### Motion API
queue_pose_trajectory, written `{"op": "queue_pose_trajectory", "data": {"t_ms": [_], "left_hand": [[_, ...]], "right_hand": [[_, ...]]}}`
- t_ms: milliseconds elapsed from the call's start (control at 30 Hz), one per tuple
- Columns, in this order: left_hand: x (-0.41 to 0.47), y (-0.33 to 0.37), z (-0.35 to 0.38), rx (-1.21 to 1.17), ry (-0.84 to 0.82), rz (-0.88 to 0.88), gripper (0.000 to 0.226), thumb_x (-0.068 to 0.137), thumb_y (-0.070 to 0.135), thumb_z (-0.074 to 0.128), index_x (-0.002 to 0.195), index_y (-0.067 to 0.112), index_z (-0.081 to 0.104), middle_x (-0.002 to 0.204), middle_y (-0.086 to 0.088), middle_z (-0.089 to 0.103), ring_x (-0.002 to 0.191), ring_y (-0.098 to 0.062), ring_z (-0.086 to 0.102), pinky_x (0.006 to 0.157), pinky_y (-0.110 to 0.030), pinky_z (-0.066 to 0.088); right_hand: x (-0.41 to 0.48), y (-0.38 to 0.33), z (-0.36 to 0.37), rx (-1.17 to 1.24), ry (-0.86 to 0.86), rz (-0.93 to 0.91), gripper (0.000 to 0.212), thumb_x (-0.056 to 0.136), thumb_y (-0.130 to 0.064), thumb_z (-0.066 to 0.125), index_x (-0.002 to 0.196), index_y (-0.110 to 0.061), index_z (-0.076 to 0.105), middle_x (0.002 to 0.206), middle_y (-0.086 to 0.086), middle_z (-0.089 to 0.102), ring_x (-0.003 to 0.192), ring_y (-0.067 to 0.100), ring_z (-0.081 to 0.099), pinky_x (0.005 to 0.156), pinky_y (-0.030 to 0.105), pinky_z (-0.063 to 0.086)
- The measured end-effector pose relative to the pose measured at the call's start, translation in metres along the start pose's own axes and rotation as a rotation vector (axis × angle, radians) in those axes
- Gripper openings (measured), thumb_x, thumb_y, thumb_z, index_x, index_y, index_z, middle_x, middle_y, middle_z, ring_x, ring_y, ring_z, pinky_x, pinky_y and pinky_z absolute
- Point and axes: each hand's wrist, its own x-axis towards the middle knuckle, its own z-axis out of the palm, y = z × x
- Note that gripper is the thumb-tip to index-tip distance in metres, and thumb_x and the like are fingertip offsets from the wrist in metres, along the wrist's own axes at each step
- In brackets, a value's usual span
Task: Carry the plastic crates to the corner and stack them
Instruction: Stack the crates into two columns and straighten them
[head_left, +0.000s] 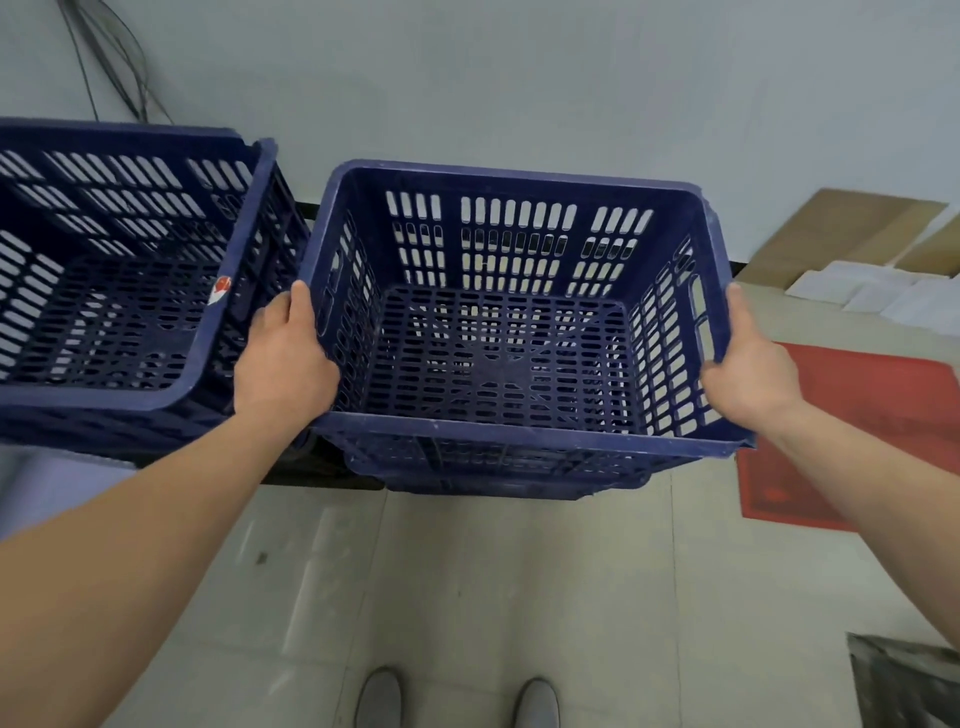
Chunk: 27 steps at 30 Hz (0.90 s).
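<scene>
A dark blue slotted plastic crate (511, 434) is in front of me, near the pale wall. My left hand (283, 358) grips its left rim, thumb over the edge. My right hand (748, 364) grips the right rim beside the handle slot. The crate is empty and sits on top of other blue crates (498, 480), whose walls show just under it. To the left stands another stack of the same blue crates (130, 405), its top one empty too, with a small red and white sticker on its right wall.
A red mat (883, 405) lies on the tiled floor at the right. Flat cardboard (841, 234) and white sheets (878, 293) lean by the wall beyond it. Black cables (104, 57) hang at top left. My shoes (457, 699) stand on pale tiles below.
</scene>
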Motion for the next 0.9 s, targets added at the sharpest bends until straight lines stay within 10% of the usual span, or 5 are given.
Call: {"op": "queue_pose_trajectory", "data": {"t_ms": [333, 533, 667, 900], "left_hand": [[0.008, -0.010, -0.004, -0.068, -0.047, 0.113, 0.080, 0.095, 0.017, 0.055, 0.158, 0.012, 0.007, 0.160, -0.009, 0.022, 0.142, -0.035, 0.027, 0.097, -0.050, 0.047], [-0.010, -0.019, -0.019, -0.190, -0.196, 0.202, 0.077, 0.105, 0.042, 0.042, 0.161, 0.011, -0.002, 0.169, -0.002, -0.012, 0.155, -0.031, -0.010, 0.124, -0.050, 0.015], [-0.052, -0.041, -0.046, -0.169, -0.146, 0.394, 0.074, 0.105, 0.045, 0.041, 0.162, 0.017, 0.003, 0.169, 0.000, -0.010, 0.155, -0.025, -0.010, 0.124, -0.049, 0.016], [-0.103, -0.096, -0.096, -0.132, -0.076, 0.382, 0.077, 0.102, 0.046, 0.048, 0.162, 0.016, 0.010, 0.170, -0.003, -0.002, 0.156, -0.027, -0.006, 0.122, -0.049, 0.021]], "right_hand": [[-0.020, 0.019, 0.005, 0.112, -0.102, 0.121, 0.091, 0.084, -0.026, 0.065, 0.146, -0.064, 0.010, 0.107, 0.008, 0.075, 0.079, 0.039, 0.074, 0.079, 0.058, 0.061], [-0.124, -0.014, -0.011, 0.009, -0.012, 0.162, 0.046, 0.098, -0.049, 0.056, 0.135, -0.028, 0.039, 0.124, 0.012, 0.063, 0.110, 0.041, 0.061, 0.087, 0.050, 0.049], [-0.173, -0.025, -0.009, -0.094, 0.033, 0.093, 0.080, 0.082, -0.076, 0.036, 0.148, -0.032, 0.028, 0.133, 0.014, 0.058, 0.122, 0.041, 0.054, 0.091, 0.061, 0.050], [-0.231, -0.085, -0.031, -0.229, 0.077, -0.090, 0.082, 0.100, -0.061, 0.046, 0.164, -0.032, 0.006, 0.165, 0.010, 0.029, 0.149, 0.036, 0.033, 0.109, 0.061, 0.039]]}}
